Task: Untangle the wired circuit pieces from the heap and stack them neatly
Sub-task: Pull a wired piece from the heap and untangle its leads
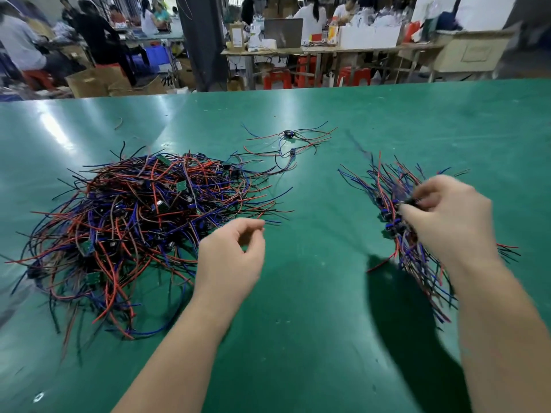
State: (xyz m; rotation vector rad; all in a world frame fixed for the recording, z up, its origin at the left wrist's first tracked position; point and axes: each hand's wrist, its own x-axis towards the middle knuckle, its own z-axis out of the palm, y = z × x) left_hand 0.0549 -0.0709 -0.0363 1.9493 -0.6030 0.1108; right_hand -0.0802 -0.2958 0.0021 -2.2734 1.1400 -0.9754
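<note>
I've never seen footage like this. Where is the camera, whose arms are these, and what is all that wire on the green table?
There is no machine here. These are a person's two bare arms, filmed by one wide-angle camera worn on their head, looking forward and down.

On the green table lie three groups. At the left is a big tangled heap of red, blue and black wires with small circuit boards in it. At the right is a tidier stack, its wires running roughly the same way. Farther back lie a few loose pieces.

The right hand is over the stack and pinches a small dark wired piece, though motion blur hides the details. The left hand hovers beside the heap, fingers loosely curled, holding nothing.
</note>
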